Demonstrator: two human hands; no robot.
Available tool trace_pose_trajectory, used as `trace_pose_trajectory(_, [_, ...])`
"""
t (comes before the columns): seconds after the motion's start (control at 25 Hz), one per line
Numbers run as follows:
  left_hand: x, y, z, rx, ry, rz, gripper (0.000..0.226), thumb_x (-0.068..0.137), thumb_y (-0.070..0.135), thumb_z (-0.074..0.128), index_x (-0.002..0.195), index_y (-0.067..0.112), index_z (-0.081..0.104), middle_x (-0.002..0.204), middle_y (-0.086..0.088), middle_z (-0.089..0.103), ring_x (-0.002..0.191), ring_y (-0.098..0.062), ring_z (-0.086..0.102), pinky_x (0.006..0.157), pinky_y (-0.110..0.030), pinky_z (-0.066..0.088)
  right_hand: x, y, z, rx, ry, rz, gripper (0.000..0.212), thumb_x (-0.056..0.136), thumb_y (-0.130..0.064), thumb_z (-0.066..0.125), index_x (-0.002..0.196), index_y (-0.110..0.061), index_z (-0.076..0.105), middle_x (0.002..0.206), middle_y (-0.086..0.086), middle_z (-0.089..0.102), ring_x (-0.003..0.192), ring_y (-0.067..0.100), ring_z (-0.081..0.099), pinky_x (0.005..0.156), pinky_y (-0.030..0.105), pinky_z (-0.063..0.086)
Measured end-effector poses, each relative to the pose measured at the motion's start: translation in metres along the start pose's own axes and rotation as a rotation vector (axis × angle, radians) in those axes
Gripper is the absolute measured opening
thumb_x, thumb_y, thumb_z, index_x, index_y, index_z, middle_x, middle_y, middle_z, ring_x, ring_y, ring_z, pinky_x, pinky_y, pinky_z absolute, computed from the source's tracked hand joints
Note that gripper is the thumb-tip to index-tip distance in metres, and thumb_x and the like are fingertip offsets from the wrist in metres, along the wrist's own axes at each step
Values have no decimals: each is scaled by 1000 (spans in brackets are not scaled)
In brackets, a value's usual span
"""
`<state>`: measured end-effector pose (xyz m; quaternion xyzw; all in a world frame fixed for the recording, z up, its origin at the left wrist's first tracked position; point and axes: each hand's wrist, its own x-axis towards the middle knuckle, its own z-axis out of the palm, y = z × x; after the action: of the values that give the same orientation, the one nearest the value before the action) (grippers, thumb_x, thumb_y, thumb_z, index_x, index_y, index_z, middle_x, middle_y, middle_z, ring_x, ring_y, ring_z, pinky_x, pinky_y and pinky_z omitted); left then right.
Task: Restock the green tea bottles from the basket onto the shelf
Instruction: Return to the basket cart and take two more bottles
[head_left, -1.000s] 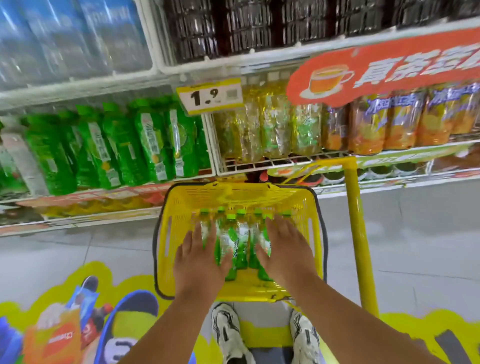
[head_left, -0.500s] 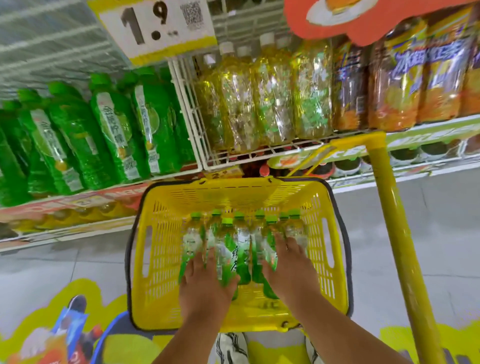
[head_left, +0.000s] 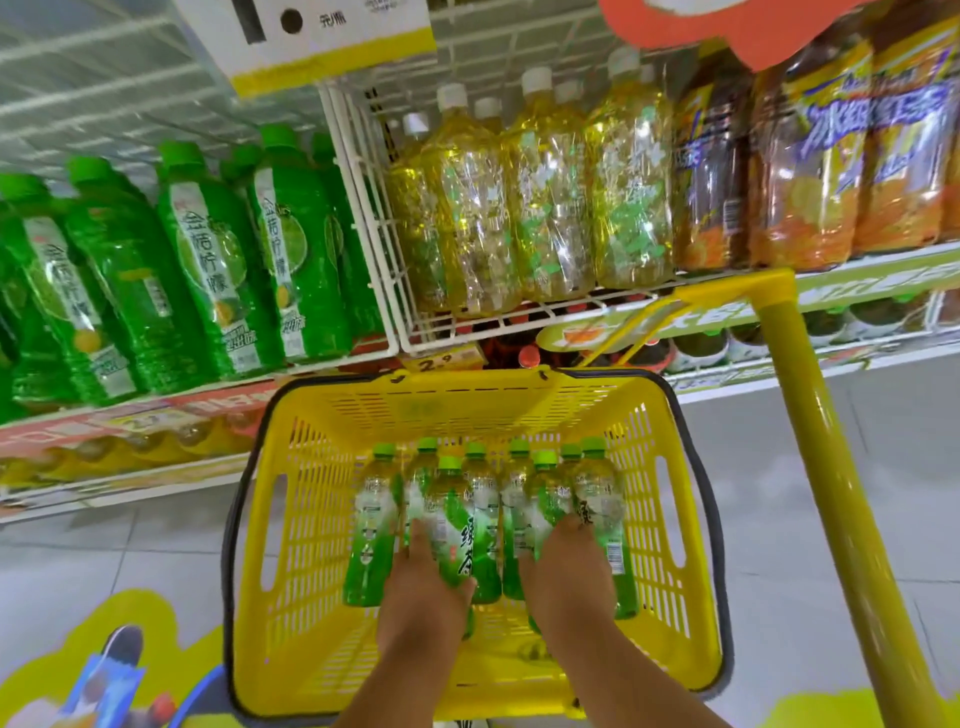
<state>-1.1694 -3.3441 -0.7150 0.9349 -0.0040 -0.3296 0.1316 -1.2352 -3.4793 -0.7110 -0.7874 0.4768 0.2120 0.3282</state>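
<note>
Clearly the restocking has barely begun, judging by the head view: the green tea bottles (head_left: 491, 519) all lie side by side inside the yellow basket (head_left: 311, 519), caps toward its far wall, and none can be seen placed on the shelf (head_left: 519, 317) just beyond that wall. Both hands are down in the basket among the bottles. The left hand (head_left: 423, 592) has its fingers wrapped around one bottle left of the basket's middle, thumb against the neighbouring one; the right hand (head_left: 563, 577) grips a bottle toward the basket's right side (how many each hand has gathered is hard to tell through the blur). Above the basket's far rim, the wire shelf holds pale yellow bottles (head_left: 524, 208), with bright green lemon-drink bottles (head_left: 208, 270) to its left. So every bottle remains to be lifted out and shelved.
</note>
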Motion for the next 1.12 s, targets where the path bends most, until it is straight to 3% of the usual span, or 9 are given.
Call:
trace_pose_trajectory(0.12, [4,0,8,-22,31,-6,105,84,34,80,162,20,11,150,-7,51,135,-26,52,106,-36,44,1,-3,8,26,53,44,49,95,-28,65,136,-11,44,129,3,61,115,20,62,78,26,48])
trace_pose_trajectory(0.2, [11,3,12,3,67,-41,98,82,37,82,157,12,25,144,-9,56,131,-29,54,104,-37,46,7,-4,14,16,64,61,50,96,-28,65,138,-10,43,129,2,63,114,19,63,73,24,44])
trace_pose_trajectory(0.36, [20,3,11,-27,85,-100,68,78,45,83,128,8,55,124,-10,64,115,-32,63,92,-42,55,15,-7,21,-11,70,114,50,96,-33,68,135,-12,43,128,-1,65,110,18,67,68,26,46])
trace_pose_trajectory(0.52, [17,-3,-1,-113,70,-112,64,79,47,81,124,10,55,121,-7,65,112,-31,64,90,-44,56,18,-3,22,41,19,91,53,92,-29,70,132,-11,40,129,3,60,107,24,68,68,31,46])
trace_pose_trajectory(0.64, [13,1,-21,-190,83,-72,59,78,43,84,120,13,57,117,-4,66,110,-30,65,87,-38,55,15,0,10,186,-8,39,47,85,-30,74,119,-12,47,107,3,65,92,25,67,70,35,52])
trace_pose_trajectory(0.84, [-14,25,-73,-240,61,69,47,77,42,84,111,21,58,104,6,66,93,-22,67,78,-36,56,-13,-18,-35,325,42,-96,43,77,-41,78,108,-24,53,91,-7,69,76,12,68,62,35,57])
trace_pose_trajectory(0.96, [-44,40,-115,-252,60,150,45,77,44,83,108,26,57,103,11,65,90,-16,67,77,-36,57,-42,-32,-76,407,50,-140,35,72,-42,79,96,-33,55,78,-11,70,62,-2,65,47,23,47])
trace_pose_trajectory(1.04, [-66,49,-145,-279,68,185,47,75,45,84,110,29,57,103,12,63,91,-15,66,74,-31,55,-66,-44,-109,444,58,-175,34,70,-43,79,96,-37,60,80,-14,72,64,-4,66,49,21,47])
trace_pose_trajectory(1.12, [-93,57,-179,-320,96,205,42,72,44,86,97,34,54,96,14,62,79,-2,60,63,-23,48,-95,-57,-145,458,73,-218,38,68,-46,79,100,-39,61,83,-16,72,67,-2,67,53,22,49])
